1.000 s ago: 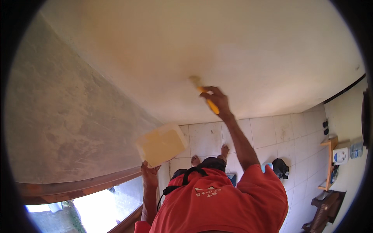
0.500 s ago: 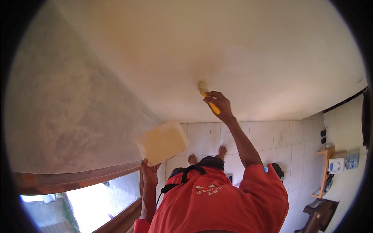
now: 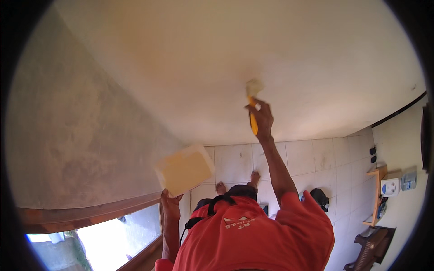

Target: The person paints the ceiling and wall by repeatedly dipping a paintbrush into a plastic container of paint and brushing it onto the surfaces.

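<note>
My right hand (image 3: 262,118) is closed around the yellow handle of a paintbrush (image 3: 254,86). The brush's pale bristles are up at the cream-coloured wall (image 3: 316,67), and whether they press on it is hard to tell. Lower left, my left hand (image 3: 171,198) grips the near edge of a whitish rectangular tub (image 3: 204,158). Cream-yellow paint (image 3: 183,170) spreads across the inside of the tub. Left of the tub rises a grey, unevenly coloured wall (image 3: 81,131), which meets the cream one in a corner.
A wooden-framed window (image 3: 122,241) lies below the grey wall. White floor tiles (image 3: 323,156) run along the wall's foot, under my bare feet. To the right are a dark bag-like object (image 3: 320,198), a wooden shelf (image 3: 377,194), a water dispenser (image 3: 390,186) and dark brown furniture (image 3: 368,248).
My right hand has swept the brush up and to the right along the wall, turning it more upright. The tub in my left hand has shifted slightly left and down.
</note>
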### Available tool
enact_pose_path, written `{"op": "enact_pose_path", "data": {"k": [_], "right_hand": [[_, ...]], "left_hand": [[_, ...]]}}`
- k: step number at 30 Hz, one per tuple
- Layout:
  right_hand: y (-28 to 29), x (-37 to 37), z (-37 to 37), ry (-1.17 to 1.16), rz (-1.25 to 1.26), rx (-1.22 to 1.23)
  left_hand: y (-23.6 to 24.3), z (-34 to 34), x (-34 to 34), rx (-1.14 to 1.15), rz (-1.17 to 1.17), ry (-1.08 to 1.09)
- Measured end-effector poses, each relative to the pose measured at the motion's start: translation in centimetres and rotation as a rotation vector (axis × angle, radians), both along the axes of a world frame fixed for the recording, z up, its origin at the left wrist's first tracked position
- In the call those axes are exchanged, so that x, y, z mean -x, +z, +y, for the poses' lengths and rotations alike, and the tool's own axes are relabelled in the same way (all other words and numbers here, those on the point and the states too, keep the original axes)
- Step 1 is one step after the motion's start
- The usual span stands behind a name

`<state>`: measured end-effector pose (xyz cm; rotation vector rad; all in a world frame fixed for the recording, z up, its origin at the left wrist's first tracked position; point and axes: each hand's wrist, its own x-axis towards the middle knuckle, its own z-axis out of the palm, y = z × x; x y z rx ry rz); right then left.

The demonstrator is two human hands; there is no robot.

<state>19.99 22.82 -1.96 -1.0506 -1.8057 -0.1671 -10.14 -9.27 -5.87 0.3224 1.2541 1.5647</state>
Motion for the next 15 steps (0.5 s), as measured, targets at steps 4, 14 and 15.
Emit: {"op": "enact_pose_path", "data": {"k": [4,14,15], "right_hand": [[0.6,-4.3,-0.4,0.374,0.252,0.268],[-2.9,-4.8,1.0,-0.226,0.371,0.117],[-4.2,-2.5,0.6,-0.180,0.233,0.182]], "left_hand": [[0.0,-0.2,0.2,-0.013,-0.035,-0.044],[0.6,-0.3,-0.4,0.031,0.006,-0.067],[0.7,-0.2,-0.3,0.026,0.009,-0.089]]}}
